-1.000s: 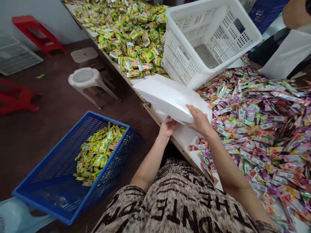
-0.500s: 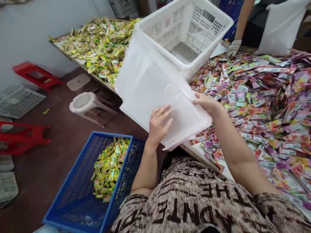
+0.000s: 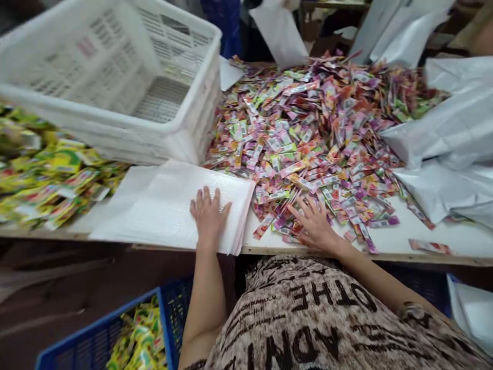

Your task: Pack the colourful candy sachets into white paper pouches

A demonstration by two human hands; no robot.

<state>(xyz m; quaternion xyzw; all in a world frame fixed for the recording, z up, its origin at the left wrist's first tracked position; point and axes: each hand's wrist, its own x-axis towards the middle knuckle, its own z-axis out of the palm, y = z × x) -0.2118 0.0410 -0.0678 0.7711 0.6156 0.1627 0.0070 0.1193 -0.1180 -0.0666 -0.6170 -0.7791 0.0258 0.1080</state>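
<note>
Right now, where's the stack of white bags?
The stack of white bags lies at the table's front edge, lower centre of the head view, under the left hand, just in front of the white crate and left of the colourful sachets.

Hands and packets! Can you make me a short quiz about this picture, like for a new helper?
1. True or false: the left hand rests on the white bags.
2. What is the right hand touching? A) mixed packets B) the white crate C) a red stool
3. Fill in the gap: the crate holding the yellow packets is coloured ____.

Key: 1 true; 2 A; 3 blue
</note>
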